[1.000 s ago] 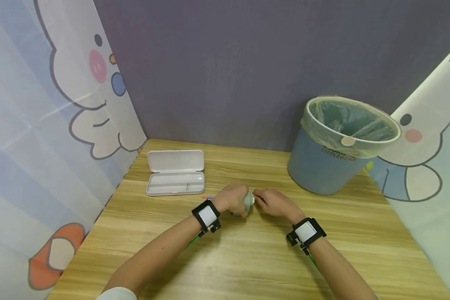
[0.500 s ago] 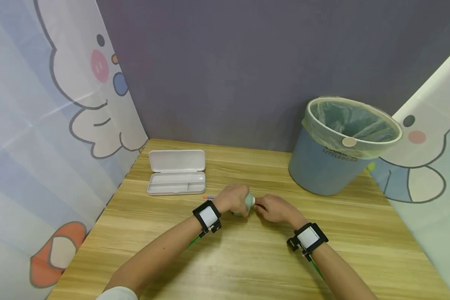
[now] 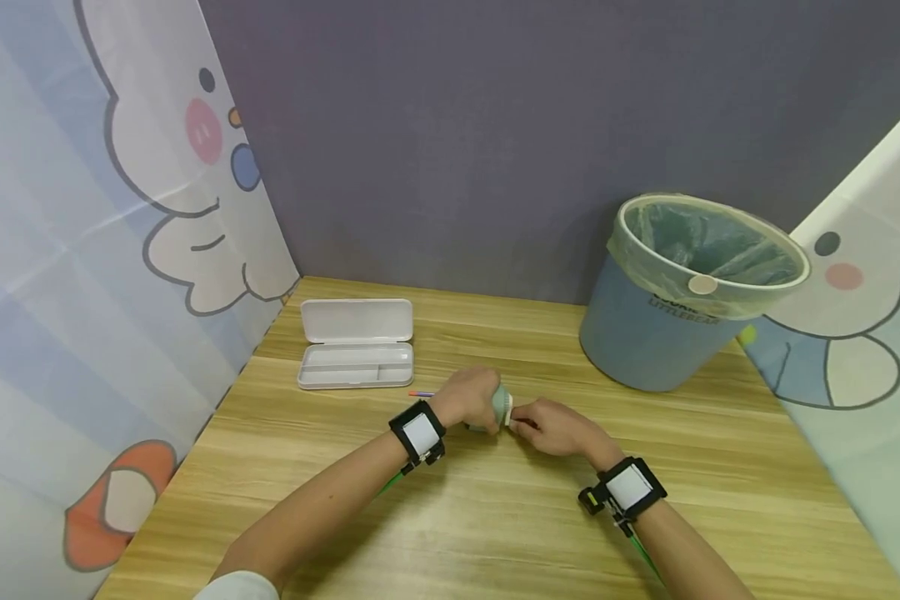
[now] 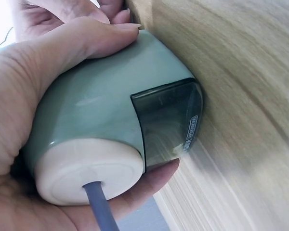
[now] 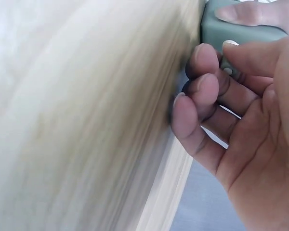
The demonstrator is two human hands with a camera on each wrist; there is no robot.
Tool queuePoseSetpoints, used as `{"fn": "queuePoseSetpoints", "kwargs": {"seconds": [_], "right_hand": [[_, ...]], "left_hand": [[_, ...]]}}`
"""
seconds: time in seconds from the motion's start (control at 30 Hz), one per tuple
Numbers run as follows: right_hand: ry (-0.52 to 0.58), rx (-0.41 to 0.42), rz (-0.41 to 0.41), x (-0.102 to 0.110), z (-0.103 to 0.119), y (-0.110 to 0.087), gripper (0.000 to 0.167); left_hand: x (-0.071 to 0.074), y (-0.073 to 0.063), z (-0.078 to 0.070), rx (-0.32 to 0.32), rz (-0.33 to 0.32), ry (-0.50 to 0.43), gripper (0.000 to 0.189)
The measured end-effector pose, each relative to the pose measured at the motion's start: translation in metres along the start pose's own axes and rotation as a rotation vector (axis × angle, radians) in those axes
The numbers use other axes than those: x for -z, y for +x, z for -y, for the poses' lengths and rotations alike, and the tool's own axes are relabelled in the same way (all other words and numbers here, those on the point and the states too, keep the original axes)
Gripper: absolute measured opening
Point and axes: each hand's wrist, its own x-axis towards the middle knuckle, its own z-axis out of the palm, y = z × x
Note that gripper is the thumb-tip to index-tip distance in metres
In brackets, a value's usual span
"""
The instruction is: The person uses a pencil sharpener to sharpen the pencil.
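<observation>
My left hand (image 3: 468, 398) grips a green pencil sharpener (image 3: 502, 402) lying on the table, thumb across its top and fingers underneath. In the left wrist view the sharpener's cream round face (image 4: 91, 168) has a purple-blue pencil (image 4: 101, 207) stuck in its hole. A dark see-through shavings drawer (image 4: 168, 122) shows on its side. The pencil's orange-tipped end sticks out left of the hand in the head view. At the opposite end, my right hand (image 3: 553, 427) pinches the small crank knob (image 5: 228, 70) between thumb and index finger, other fingers curled loosely.
An open white pencil case (image 3: 356, 367) lies at the back left, its lid tipped back. A blue trash bin (image 3: 648, 333) with a clear liner stands at the back right. Behind the wooden table (image 3: 487, 517) rises a grey panel (image 3: 450, 150).
The right hand has shifted slightly around the crank end, a little lower and toward the person. The left hand keeps its hold on the sharpener. The view has shifted slightly.
</observation>
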Motion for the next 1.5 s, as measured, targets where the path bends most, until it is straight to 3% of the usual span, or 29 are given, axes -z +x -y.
{"fn": "queuePoseSetpoints", "kwargs": {"seconds": [0.17,0.6,0.9,1.27,1.5], "right_hand": [[0.076,0.032,0.011,-0.003,0.000,-0.003,0.025],[0.232,-0.020,0.026,0.000,0.004,-0.010,0.027],[0.234,-0.050,0.003,-0.002,0.006,-0.013,0.027],[0.208,-0.004,-0.044,0.003,0.012,-0.017,0.029],[0.266,0.000,-0.052,0.009,0.013,-0.017,0.030]], "left_hand": [[0.000,-0.001,-0.001,0.002,-0.002,0.012,0.043],[-0.002,0.002,-0.003,0.024,0.005,0.029,0.043],[-0.001,0.000,-0.004,0.034,-0.008,0.034,0.040],[0.000,0.000,-0.005,0.054,0.002,0.028,0.040],[0.000,0.001,-0.005,0.049,0.004,0.031,0.040]]}}
